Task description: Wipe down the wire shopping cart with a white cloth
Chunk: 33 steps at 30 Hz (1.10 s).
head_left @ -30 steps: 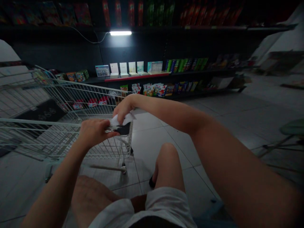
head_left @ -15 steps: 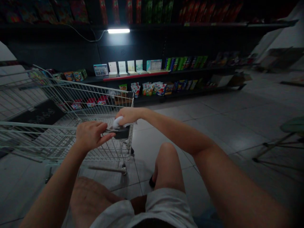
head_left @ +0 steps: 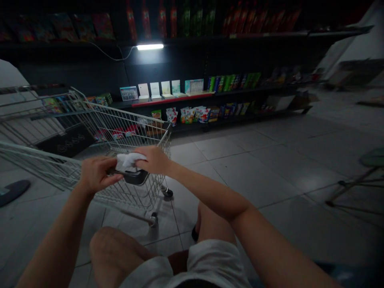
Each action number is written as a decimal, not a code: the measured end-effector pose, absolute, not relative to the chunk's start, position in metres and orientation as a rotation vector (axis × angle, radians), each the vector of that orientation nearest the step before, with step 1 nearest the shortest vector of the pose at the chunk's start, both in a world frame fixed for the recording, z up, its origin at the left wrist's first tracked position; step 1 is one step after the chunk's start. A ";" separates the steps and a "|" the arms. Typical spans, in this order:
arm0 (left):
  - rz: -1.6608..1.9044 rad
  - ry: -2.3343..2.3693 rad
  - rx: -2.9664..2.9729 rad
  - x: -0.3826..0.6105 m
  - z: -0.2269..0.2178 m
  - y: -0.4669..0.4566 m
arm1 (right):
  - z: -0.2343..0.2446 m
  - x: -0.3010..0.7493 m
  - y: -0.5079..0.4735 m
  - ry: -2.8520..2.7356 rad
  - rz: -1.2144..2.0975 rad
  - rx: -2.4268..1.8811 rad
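A wire shopping cart [head_left: 132, 116] stands in front of me, its near corner fitted with a dark plastic piece [head_left: 136, 177]. My left hand [head_left: 97, 174] is closed around the cart's top rail just left of that piece. Pinched in my right hand [head_left: 153, 160] is a crumpled white cloth [head_left: 127, 161], pressed onto the rail and the top of the dark corner. The cloth's left end almost meets my left fingers. Part of the rail is covered by the cloth and my hands.
Behind the cart runs a dark shelf unit with cards, boxes and snack bags [head_left: 195, 115] under a bright tube light [head_left: 150, 47]. Caster wheels [head_left: 153, 219] rest on the tiled floor [head_left: 228, 160]. A folding stool [head_left: 373, 158] stands at the right edge.
The cart has turned, and its near corner is now closer and further left. Both hands have moved left and slightly down with it, the cloth still in my right hand.
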<state>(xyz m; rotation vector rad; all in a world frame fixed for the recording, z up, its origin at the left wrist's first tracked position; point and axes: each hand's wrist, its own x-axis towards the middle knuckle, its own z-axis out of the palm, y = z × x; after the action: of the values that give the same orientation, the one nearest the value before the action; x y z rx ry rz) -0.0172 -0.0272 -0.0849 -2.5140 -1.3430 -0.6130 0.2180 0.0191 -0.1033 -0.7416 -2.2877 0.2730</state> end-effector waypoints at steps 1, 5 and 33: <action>-0.616 -1.349 -2.523 -0.019 -0.084 -0.030 | -0.111 0.219 0.021 -2.251 0.236 -0.627; -0.430 -1.434 -2.490 0.000 -0.081 -0.048 | -0.135 0.244 0.076 -2.159 0.097 -0.445; 0.473 -1.903 -2.263 0.066 -0.055 0.013 | -0.203 0.212 0.123 -1.514 -0.017 -0.622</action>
<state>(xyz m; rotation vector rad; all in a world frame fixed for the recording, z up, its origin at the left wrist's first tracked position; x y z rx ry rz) 0.0657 0.0132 -0.0549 -2.2635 -1.9027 0.4731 0.2117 0.1233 -0.2033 -0.6222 -1.5141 -0.0171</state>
